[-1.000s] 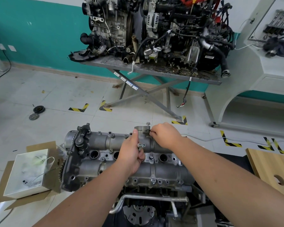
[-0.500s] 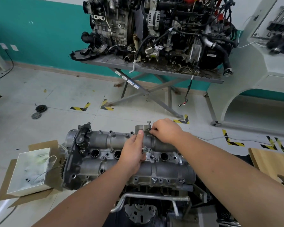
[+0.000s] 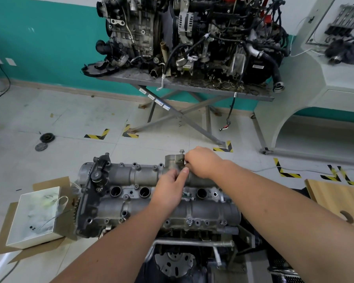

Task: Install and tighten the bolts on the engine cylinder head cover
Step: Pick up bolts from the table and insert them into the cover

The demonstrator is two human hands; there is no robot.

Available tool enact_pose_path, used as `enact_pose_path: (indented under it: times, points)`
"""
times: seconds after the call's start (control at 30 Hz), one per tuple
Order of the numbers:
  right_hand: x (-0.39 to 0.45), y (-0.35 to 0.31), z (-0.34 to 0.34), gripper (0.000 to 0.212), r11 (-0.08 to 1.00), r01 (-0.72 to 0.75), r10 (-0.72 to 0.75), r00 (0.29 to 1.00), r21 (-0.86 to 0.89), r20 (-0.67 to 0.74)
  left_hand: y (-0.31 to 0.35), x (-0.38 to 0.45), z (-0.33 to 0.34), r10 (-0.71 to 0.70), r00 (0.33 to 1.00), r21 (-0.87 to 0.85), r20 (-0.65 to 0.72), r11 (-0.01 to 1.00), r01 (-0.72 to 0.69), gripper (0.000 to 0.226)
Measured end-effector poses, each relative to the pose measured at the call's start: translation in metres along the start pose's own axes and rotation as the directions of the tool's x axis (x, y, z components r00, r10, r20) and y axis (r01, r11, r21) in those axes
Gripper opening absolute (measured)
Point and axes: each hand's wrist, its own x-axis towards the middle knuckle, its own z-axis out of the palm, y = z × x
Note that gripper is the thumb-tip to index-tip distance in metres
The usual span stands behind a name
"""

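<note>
Teal wall and pale tiles behind; the cover (image 3: 151, 203) sits low centre. Both hands meet at its far edge — right hand (image 3: 202, 162) pinches something small beside an upright bolt (image 3: 181, 153), left hand (image 3: 169, 190) curled, thumb out.

No text, brand or number can be read anywhere. Small white labels (image 3: 154, 99) are seen stuck along a leg of the metal stand (image 3: 184, 117), and a white sticker (image 3: 257, 66) is carried on a black engine part, but their print is too small to be made out.
</note>
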Motion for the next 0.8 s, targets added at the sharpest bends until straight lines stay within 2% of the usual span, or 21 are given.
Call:
enact_pose_path:
  times: [0.2, 0.4, 0.47, 0.53, 0.6, 0.7, 0.8]
  points:
    - [-0.001, -0.001, 0.014, 0.027, 0.996, -0.062, 0.070, 0.990, 0.065, -0.124, -0.005, 0.006, -0.008, -0.005, 1.000, 0.117, -0.029, 0.993, 0.008, 0.049]
    - [-0.020, -0.004, 0.022, 0.040, 0.958, -0.149, 0.152, 0.988, 0.245, 0.006, -0.011, 0.017, -0.012, -0.164, 0.986, -0.113, 0.039, 0.979, 0.167, 0.054]
    - [-0.043, 0.000, 0.025, 0.042, 0.919, -0.142, 0.172, 0.984, 0.367, -0.052, -0.010, 0.016, -0.012, -0.152, 0.988, -0.129, 0.039, 0.979, 0.156, 0.054]
    - [-0.069, 0.002, 0.030, 0.047, 0.898, -0.135, 0.220, 0.962, 0.418, -0.162, -0.008, 0.014, -0.009, -0.101, 0.995, -0.092, 0.020, 0.991, 0.102, 0.050]
    - [-0.095, -0.008, 0.035, 0.054, 0.896, -0.054, 0.170, 0.959, 0.441, -0.227, -0.006, 0.011, -0.007, -0.059, 0.998, -0.037, -0.001, 0.998, 0.059, 0.049]
    - [-0.120, -0.038, 0.050, 0.069, 0.926, 0.086, -0.035, 0.989, 0.369, -0.142, -0.005, 0.012, -0.007, -0.035, 0.999, 0.003, -0.035, 0.999, 0.035, 0.052]
    - [-0.123, -0.048, 0.068, 0.077, 0.984, 0.059, -0.056, 0.998, 0.170, -0.022, -0.008, 0.015, -0.012, -0.093, 0.994, -0.135, -0.061, 0.987, 0.084, 0.063]
